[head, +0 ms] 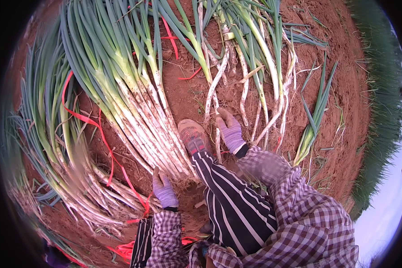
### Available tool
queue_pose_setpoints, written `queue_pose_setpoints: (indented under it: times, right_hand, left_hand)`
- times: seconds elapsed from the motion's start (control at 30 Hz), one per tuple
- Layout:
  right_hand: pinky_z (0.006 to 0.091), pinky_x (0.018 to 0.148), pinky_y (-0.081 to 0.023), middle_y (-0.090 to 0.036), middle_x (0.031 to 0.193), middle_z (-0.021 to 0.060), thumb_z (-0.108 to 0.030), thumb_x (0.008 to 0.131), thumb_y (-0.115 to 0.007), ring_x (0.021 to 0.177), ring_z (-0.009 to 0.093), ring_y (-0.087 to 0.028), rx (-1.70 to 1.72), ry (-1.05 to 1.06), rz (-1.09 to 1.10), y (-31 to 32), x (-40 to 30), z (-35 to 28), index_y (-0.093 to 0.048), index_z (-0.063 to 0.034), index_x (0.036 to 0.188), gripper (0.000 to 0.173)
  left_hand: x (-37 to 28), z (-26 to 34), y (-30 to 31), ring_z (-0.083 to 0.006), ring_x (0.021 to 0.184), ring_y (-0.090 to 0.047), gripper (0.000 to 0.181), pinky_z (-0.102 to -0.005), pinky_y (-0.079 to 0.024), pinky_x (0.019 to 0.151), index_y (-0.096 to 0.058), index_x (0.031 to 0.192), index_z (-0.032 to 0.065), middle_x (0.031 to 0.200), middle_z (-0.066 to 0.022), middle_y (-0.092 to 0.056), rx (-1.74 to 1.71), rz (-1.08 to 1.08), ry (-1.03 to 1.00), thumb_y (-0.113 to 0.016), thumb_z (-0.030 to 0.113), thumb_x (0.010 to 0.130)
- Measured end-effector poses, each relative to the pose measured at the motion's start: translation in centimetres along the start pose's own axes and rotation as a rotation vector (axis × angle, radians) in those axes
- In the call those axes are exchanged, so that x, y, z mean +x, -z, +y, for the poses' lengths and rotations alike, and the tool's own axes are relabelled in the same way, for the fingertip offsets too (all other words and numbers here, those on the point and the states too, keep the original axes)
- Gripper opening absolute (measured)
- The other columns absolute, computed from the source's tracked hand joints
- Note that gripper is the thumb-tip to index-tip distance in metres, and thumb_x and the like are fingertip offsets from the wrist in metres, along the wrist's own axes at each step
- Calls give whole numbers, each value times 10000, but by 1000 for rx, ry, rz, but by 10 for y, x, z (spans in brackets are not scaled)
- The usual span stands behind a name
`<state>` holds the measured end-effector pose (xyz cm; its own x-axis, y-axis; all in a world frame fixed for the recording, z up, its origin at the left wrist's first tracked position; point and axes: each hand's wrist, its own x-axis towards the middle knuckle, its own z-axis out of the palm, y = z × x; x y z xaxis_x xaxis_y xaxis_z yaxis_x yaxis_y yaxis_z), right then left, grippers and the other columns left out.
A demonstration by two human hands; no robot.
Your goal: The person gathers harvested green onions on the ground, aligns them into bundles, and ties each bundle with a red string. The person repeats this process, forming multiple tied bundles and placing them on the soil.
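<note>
My right hand (pixel 229 129), in a purple knit work glove, has its fingertips at the white stem of a single green onion (pixel 217 100) lying right of my shoe; whether they grip it cannot be told. My left hand (pixel 164 189), gloved alike, rests by the root end of a large bundle of green onions (pixel 147 130). Its fingers point up and lie close together, and what they touch is unclear. The bundle's leaves fan towards the top left, its white stems side by side on the soil. Looser, bent green onions (pixel 244 83) lie beyond my right hand.
Another pile of green onions (pixel 63 174) lies at the left, with a red plastic ribbon (pixel 102 130) across it. More red ribbon (pixel 123 249) is heaped at the bottom. My shoe (pixel 192 132) stands beside the bundle's roots. Cut leaves (pixel 313 124) lie right, before standing green plants (pixel 377 100).
</note>
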<state>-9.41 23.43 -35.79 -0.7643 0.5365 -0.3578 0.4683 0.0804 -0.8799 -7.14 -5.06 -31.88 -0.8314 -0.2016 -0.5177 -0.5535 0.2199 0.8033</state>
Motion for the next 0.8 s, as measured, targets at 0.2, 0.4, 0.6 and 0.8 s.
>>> queue_pose_setpoints:
  times: [0.2, 0.4, 0.6, 0.8]
  right_hand:
    - [362, 790, -483, -661, 938, 158, -396, 759, -687, 844, 267, -624, -364, -353, -163, -28, 77, -27, -558, 2, 1182, 595]
    - [416, 613, -471, -621, 752, 210, -474, 755, -640, 688, 343, -612, -206, -181, -362, 7, 58, -38, -612, 54, 837, 535]
    - [382, 995, -398, -520, 1265, 238, -296, 773, -678, 1190, 341, -499, -532, -50, -115, 112, -27, -11, -344, -17, 1391, 757]
    - [415, 945, -435, -584, 1145, 175, -272, 700, -743, 1074, 340, -554, -1079, -63, 484, 190, 99, -29, -523, -59, 1221, 604]
  left_hand:
    - [-25, 11, -18, -47, 718, -467, 327, -187, -407, 645, -574, 1185, -37, 876, 26, -589, -59, -277, 232, -552, 189, 949]
    - [-34, 42, -10, -39, 652, -437, 302, -192, -395, 587, -584, 1176, -18, 811, 34, -563, -41, -272, 283, -550, 171, 943]
    - [-32, 16, 10, -42, 654, -435, 295, -184, -392, 588, -580, 1175, -18, 809, 34, -565, 114, -305, 302, -550, 154, 936]
    - [-31, 51, -1, -39, 662, -433, 327, -187, -380, 580, -560, 1204, -22, 825, 28, -569, 156, -339, 280, -550, 169, 939]
